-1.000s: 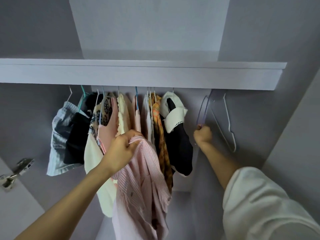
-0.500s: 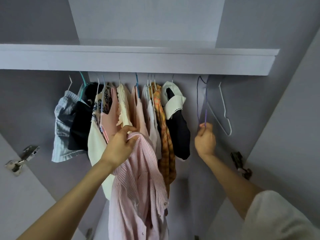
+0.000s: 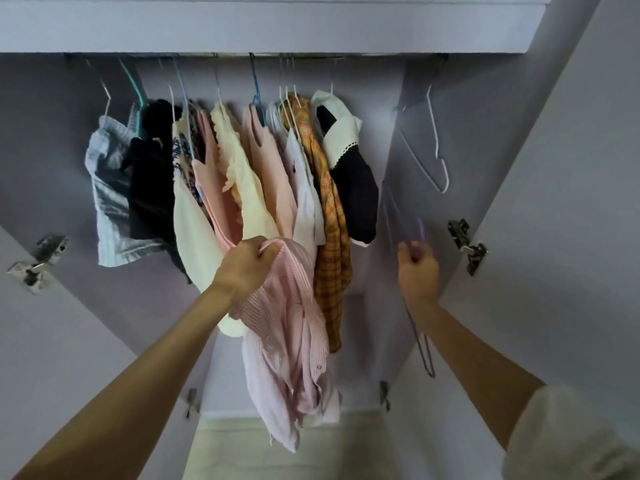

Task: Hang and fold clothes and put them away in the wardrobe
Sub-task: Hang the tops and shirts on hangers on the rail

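Observation:
My left hand [image 3: 247, 268] grips a pink striped shirt [image 3: 294, 344] at its top, and the shirt hangs down loosely in front of the wardrobe. My right hand [image 3: 417, 270] holds a thin purple hanger [image 3: 415, 306] that is off the rail and hangs below my wrist. Several garments [image 3: 242, 174] hang on hangers from the rail [image 3: 277, 57] under the shelf. A white empty hanger [image 3: 436, 147] hangs at the rail's right end.
The wardrobe's right inner wall [image 3: 519, 202] carries a metal hinge [image 3: 467, 244]; another hinge [image 3: 34, 261] sits on the left door. A shelf [image 3: 277, 26] spans above the rail. Pale floor [image 3: 259, 452] shows below.
My right hand has taken the purple hanger off the rail and brought it down. My left hand has dropped lower with the pink shirt. The view has tilted down.

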`<state>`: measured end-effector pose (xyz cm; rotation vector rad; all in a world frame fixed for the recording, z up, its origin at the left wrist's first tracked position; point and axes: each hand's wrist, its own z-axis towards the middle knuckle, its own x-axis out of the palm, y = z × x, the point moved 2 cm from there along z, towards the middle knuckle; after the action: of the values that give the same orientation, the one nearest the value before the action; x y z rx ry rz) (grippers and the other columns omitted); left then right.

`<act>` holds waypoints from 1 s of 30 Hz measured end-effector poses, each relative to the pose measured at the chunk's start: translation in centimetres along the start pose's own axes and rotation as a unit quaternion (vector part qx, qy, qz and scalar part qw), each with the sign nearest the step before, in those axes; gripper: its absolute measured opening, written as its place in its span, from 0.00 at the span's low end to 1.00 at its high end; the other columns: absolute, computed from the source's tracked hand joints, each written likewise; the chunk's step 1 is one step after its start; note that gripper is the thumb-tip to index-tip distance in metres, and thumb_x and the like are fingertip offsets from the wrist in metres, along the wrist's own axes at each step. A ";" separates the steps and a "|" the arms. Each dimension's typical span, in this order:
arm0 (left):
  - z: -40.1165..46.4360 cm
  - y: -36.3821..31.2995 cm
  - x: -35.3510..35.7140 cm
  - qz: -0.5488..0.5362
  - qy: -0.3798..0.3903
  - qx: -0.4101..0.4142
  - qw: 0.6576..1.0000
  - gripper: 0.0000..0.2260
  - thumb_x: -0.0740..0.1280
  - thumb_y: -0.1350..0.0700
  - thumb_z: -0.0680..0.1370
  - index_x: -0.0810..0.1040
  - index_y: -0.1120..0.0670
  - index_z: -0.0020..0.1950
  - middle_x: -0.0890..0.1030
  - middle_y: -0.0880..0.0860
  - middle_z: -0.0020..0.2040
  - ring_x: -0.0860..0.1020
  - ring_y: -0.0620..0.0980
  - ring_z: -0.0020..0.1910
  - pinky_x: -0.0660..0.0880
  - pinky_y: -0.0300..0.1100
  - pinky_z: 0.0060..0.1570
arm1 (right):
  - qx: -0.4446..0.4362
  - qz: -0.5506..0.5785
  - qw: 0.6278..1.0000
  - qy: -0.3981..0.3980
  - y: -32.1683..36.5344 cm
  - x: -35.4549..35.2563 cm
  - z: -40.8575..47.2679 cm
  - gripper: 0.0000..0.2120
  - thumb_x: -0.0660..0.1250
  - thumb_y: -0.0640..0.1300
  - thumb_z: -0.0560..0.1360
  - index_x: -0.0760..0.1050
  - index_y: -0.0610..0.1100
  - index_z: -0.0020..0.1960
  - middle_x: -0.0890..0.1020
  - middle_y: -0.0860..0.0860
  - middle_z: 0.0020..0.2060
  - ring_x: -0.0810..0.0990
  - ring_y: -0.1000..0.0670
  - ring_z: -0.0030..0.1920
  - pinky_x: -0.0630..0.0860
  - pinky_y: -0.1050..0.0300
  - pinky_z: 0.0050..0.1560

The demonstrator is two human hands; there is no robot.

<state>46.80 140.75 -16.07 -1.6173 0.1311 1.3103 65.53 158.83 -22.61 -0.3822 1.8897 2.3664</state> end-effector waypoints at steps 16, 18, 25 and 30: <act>1.4 4.6 -0.2 -0.247 0.036 -0.160 0.955 0.12 0.57 0.53 0.81 0.76 0.56 0.57 0.78 0.60 0.57 0.77 0.58 0.54 0.72 0.51 0.60 | 0.137 0.277 0.949 0.066 0.1 -0.3 -1.8 0.19 0.55 0.35 0.74 0.60 0.46 0.26 0.62 0.56 0.16 0.58 0.59 0.18 0.55 0.66 0.20; 1.4 4.4 -0.8 -0.257 0.039 -0.145 0.955 0.11 0.58 0.54 0.81 0.76 0.57 0.56 0.79 0.59 0.57 0.77 0.56 0.54 0.72 0.48 0.61 | 0.083 0.145 0.978 0.123 -0.1 0.1 -2.3 0.20 0.56 0.33 0.76 0.62 0.45 0.27 0.64 0.55 0.17 0.61 0.58 0.19 0.59 0.66 0.23; 1.4 3.5 -5.2 0.014 -0.041 -0.087 0.995 0.15 0.57 0.52 0.82 0.78 0.60 0.55 0.79 0.61 0.49 0.75 0.61 0.53 0.65 0.42 0.44 | -0.147 -0.096 0.970 0.169 1.2 4.0 -4.1 0.18 0.53 0.53 0.74 0.60 0.46 0.29 0.66 0.46 0.21 0.70 0.44 0.25 0.66 0.51 0.29; 0.4 3.0 -6.3 0.046 -0.073 -0.082 0.993 0.13 0.57 0.54 0.82 0.77 0.61 0.52 0.78 0.62 0.47 0.75 0.62 0.53 0.64 0.43 0.42 | -0.274 -0.124 0.942 0.148 2.9 7.3 -6.4 0.24 0.53 0.54 0.74 0.71 0.37 0.31 0.72 0.42 0.22 0.73 0.42 0.25 0.62 0.60 0.30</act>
<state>42.12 136.59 -12.92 -1.6625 0.0082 1.5380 58.73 151.35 -22.97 -1.0005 1.1278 2.7285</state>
